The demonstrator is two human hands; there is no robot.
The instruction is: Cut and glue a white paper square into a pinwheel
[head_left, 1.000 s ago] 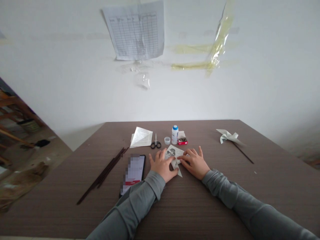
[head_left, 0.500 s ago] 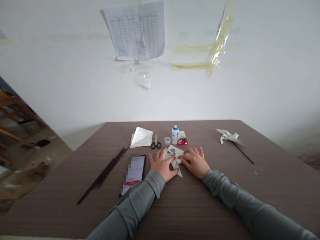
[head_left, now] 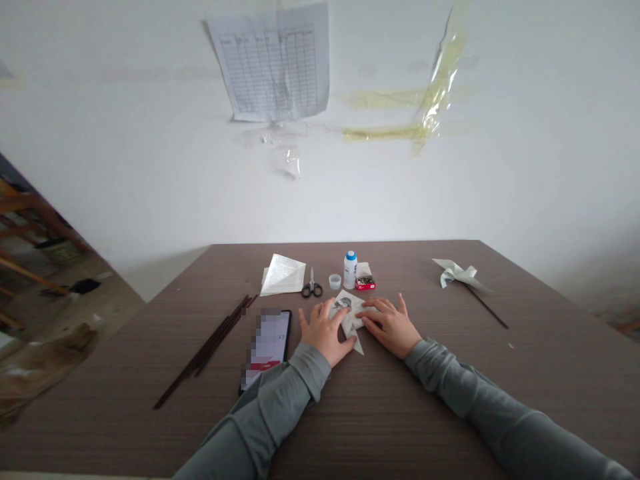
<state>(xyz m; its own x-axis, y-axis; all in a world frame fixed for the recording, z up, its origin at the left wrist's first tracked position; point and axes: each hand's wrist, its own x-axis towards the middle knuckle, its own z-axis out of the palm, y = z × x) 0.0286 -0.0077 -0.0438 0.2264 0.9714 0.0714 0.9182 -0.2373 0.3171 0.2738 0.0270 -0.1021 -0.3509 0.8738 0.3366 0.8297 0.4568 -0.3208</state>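
Note:
A printed sheet of paper [head_left: 350, 313], partly folded, lies on the brown table [head_left: 380, 413] in front of me. My left hand [head_left: 325, 331] lies flat on its left side, fingers stretched out and pressing it down. My right hand [head_left: 391, 325] rests flat on its right side, fingers spread toward the fold. Both hands touch the paper; part of it is hidden under them.
Behind the paper stand scissors [head_left: 311, 287], a small clear cap [head_left: 335, 281], a white glue bottle [head_left: 350, 269] and a red box of pins [head_left: 365, 282]. A folded sheet [head_left: 283, 274], dark sticks [head_left: 210, 345] and a phone [head_left: 267, 347] lie left. A finished paper pinwheel [head_left: 460, 275] lies right.
My hands shifted slightly on the paper, the right fingers sliding a little left along the fold. Nothing else moved.

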